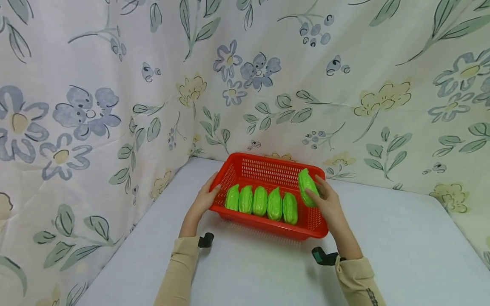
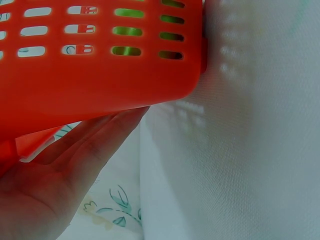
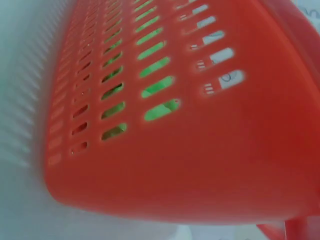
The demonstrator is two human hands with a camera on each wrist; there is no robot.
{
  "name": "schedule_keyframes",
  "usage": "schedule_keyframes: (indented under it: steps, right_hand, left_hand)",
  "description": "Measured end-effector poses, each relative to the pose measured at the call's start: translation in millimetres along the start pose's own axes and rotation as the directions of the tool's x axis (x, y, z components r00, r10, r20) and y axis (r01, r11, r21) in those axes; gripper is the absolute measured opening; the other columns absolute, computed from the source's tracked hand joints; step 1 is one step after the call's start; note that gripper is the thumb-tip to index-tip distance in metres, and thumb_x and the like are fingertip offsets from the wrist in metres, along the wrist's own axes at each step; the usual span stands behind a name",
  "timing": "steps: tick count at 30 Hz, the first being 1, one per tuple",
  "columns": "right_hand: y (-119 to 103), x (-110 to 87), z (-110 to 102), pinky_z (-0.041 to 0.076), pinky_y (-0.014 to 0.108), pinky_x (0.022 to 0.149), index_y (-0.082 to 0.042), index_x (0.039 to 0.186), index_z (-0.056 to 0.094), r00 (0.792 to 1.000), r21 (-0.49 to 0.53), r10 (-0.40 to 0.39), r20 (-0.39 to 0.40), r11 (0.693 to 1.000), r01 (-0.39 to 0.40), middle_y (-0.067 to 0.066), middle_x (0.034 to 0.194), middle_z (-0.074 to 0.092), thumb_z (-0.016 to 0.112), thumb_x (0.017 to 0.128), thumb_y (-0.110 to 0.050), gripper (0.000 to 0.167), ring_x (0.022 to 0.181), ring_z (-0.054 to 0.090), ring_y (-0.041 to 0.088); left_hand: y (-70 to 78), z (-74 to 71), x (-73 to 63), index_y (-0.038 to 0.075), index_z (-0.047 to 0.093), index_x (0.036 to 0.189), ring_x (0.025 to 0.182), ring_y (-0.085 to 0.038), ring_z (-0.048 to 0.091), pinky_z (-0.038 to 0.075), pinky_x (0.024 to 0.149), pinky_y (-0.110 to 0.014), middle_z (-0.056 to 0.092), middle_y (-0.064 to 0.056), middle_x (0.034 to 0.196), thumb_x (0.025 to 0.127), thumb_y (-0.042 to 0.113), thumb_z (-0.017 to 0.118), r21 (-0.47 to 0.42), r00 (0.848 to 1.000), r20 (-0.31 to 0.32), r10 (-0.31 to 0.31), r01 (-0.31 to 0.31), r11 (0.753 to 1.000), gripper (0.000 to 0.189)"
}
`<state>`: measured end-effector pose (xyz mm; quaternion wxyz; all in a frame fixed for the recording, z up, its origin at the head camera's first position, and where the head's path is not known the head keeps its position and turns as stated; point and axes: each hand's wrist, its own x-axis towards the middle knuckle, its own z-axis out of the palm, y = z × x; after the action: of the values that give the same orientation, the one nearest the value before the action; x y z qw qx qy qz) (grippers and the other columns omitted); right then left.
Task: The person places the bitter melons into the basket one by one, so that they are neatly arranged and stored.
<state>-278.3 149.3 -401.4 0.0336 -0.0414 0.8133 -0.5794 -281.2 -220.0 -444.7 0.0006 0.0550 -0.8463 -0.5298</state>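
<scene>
A red plastic basket (image 1: 256, 219) with slotted walls sits on the white table. Along its near side, several bright green, ridged bitter melons (image 1: 260, 201) stand in a row. My left hand (image 1: 203, 199) grips the basket's left end, thumb over the rim; the left wrist view shows the fingers (image 2: 107, 137) along the outer wall. Over the basket's right end, my right hand (image 1: 327, 199) holds one more bitter melon (image 1: 307, 187) between thumb and fingers, tilted with its pointed tip up. The right wrist view shows the basket's outer wall (image 3: 190, 170) and hides that hand.
Behind and to the left of the white table (image 1: 252, 272) hangs a floral cloth (image 1: 268, 97). A black wrist mount (image 1: 206, 240) juts from the left sleeve, and another black mount (image 1: 324, 257) from the right one.
</scene>
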Motion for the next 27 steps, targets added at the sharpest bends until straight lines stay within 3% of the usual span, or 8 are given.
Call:
schedule_keyframes:
  steps: [14,23,27]
  right_hand:
    - [-5.7,6.7,0.6,0.036,0.054,0.11,-0.006,0.156,0.016,0.999,-0.123,0.029,0.04,0.992,-0.023,0.028,0.154,0.033,0.055,0.099,-0.038,0.077,0.142,0.035,0.041]
    - [-16.4,13.5,-6.1,0.042,0.056,0.105,0.007,0.152,0.019,0.99,-0.279,0.083,0.112,0.959,-0.049,0.036,0.149,0.034,0.05,0.1,-0.039,0.076,0.135,0.041,0.047]
    - [-19.0,13.9,-6.9,0.047,0.051,0.1,0.009,0.151,0.018,0.987,-0.257,0.097,0.129,0.964,-0.061,0.038,0.147,0.035,0.05,0.101,-0.035,0.074,0.129,0.049,0.046]
  left_hand:
    - [1.2,0.2,-0.3,0.027,0.019,0.157,0.127,-0.034,0.045,0.04,0.104,-0.055,0.033,-0.016,0.157,0.104,0.029,0.041,-0.011,1.0,0.011,0.0,0.0,1.0,0.057]
    - [1.3,-0.1,1.6,0.025,0.019,0.157,0.122,-0.034,0.047,0.042,0.102,-0.053,0.034,-0.018,0.156,0.104,0.027,0.04,0.007,1.0,0.008,0.009,-0.009,1.0,0.057]
    - [0.1,0.3,2.3,0.025,0.019,0.157,0.124,-0.034,0.047,0.042,0.103,-0.053,0.034,-0.017,0.156,0.104,0.028,0.041,-0.003,1.0,0.005,0.003,-0.003,1.0,0.057]
